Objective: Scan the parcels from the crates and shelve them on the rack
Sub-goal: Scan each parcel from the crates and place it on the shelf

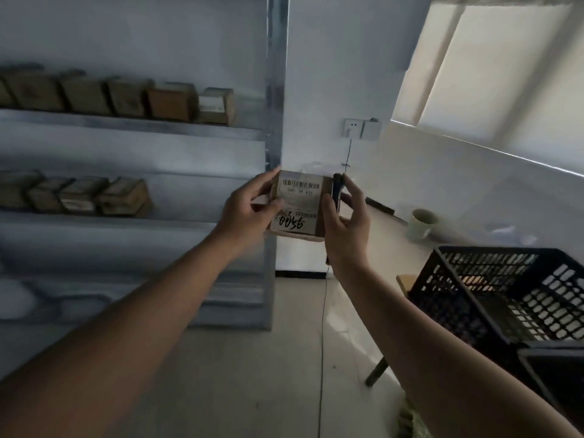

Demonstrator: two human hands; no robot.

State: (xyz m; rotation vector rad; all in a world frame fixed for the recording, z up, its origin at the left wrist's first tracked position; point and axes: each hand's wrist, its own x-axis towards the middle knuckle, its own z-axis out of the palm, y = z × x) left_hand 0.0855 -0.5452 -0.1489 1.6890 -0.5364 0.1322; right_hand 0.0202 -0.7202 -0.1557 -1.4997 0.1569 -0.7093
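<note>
Both hands share the labelled parcel (297,205) — left hand (245,213) pinching its edge, right hand (346,222) also clasping a dark scanner-like device (336,192) — so it could slip floorward.

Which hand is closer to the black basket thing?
Right. The right hand, gripping the parcel and a dark device, sits just up-left of the black crate. The left hand holds the parcel's far side, farther away.

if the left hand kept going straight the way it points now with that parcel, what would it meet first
Probably the rack's grey upright post, just beyond the left hand and its parcel. It may instead pass it and reach the white wall; depth is unclear.
</note>
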